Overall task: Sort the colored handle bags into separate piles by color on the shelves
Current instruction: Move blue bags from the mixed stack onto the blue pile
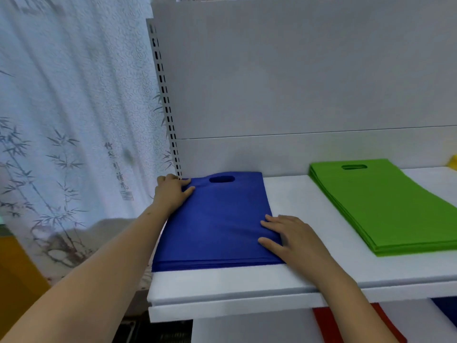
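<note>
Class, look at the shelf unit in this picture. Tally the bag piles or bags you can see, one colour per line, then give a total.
Blue pile on the upper shelf: 1
Green pile on the upper shelf: 1
Red bag on the lower shelf: 1
Blue bag on the lower shelf: 1
Yellow item at the right edge, barely visible: 1
Total: 5

White shelf (291,196): blue bag pile (217,224), green bag pile (385,206); yellow scrap (453,161), possibly bag.
</note>
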`<state>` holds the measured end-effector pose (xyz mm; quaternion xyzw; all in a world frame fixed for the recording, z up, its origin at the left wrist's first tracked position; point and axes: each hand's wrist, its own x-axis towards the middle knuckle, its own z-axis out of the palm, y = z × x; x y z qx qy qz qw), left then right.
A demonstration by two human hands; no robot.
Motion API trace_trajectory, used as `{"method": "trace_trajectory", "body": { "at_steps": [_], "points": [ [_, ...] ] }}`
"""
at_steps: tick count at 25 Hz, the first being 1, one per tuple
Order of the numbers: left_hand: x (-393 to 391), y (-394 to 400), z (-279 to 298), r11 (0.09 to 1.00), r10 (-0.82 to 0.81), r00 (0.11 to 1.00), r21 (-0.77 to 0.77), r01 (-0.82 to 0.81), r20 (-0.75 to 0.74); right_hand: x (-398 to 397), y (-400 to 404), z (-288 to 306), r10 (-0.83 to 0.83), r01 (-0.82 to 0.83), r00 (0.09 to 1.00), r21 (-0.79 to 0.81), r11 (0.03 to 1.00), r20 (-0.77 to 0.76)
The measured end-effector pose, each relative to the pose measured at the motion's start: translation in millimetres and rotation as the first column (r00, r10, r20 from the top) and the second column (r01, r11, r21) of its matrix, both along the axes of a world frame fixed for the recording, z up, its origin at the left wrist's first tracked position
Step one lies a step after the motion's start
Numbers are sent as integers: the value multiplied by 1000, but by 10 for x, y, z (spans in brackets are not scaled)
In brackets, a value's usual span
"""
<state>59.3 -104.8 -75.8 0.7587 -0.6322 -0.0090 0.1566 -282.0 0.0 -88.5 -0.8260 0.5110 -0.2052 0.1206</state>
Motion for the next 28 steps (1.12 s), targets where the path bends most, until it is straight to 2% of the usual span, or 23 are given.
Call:
{"method": "trace_trajectory", "body": {
  "at_steps": [3,4,6,9,10,11,13,14,16,18,21,24,28],
  "points": [
    [-61,36,30,988,-15,995,-153,30,98,28,11,10,-36,36,999,-12,999,8],
    [-67,45,41,979,-32,996,-200,47,81,43,43,6,-64,64,998,-21,998,19],
    [-98,102,126,957,-118,986,-280,81,-121,80,155,15,-151,154,986,-40,987,76],
    [-187,226,338,916,-264,838,-397,63,-477,70,327,96,-251,262,945,-27,965,208],
    [-224,271,410,917,-278,752,-397,23,-597,56,401,132,-270,285,925,-20,958,267],
    [-274,316,473,930,-280,620,-368,-15,-733,43,486,165,-284,306,903,-18,952,323],
    [-408,363,560,961,-258,279,-276,-28,-925,-2,696,208,-324,367,853,-28,930,410],
    [-489,373,587,969,-246,136,-248,0,-960,-38,808,210,-349,403,818,-22,915,457],
    [-706,384,627,972,-223,-56,-226,64,-973,-149,1064,200,-400,474,738,4,881,544],
    [-938,394,661,970,-202,-97,-212,115,-975,-317,1296,180,-452,542,672,26,840,587],
    [-1295,553,726,954,-231,-102,-246,174,-968,-650,1604,115,-545,645,555,88,759,628],
    [-1684,827,743,930,-312,-28,-312,196,-950,-1048,1825,5,-578,709,433,134,692,692],
    [-2554,1109,713,875,-409,46,-377,302,-911,-1721,2084,-72,-590,788,276,173,591,759]
  ]
}}
